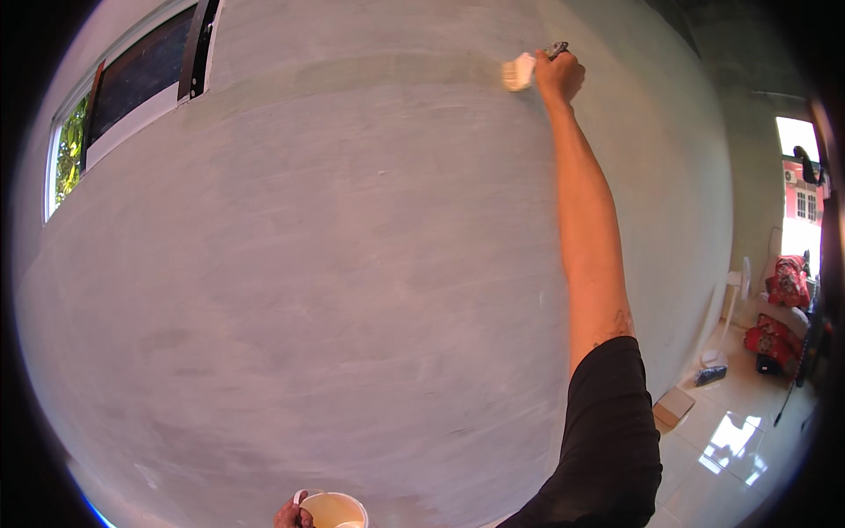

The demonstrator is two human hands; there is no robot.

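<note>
Grey plaster wall (352, 282) fills almost the whole view, with faint brush streaks on it and a paler band running across near the top. At about 10 o'clock a window (132, 97) with a dark pane sits in the wall, and green leaves show at its left end. At 6 o'clock, on the lower edge, the left hand (290, 514) is closed on a small white cup (334, 510) with a pale cream liquid inside; only part of this hand is visible. From about 5 o'clock the right arm, in a black sleeve (612, 440), stretches up to 1 o'clock. There the right hand (559, 75) is closed around the handle of a paintbrush (521, 72), and the pale bristles touch the wall just left of the hand. At 3 to 4 o'clock a white tiled floor (731, 440) shines, with a cardboard box (673, 407), a white standing fan (735, 290) and red bundles (783, 304) near a bright doorway.
</note>
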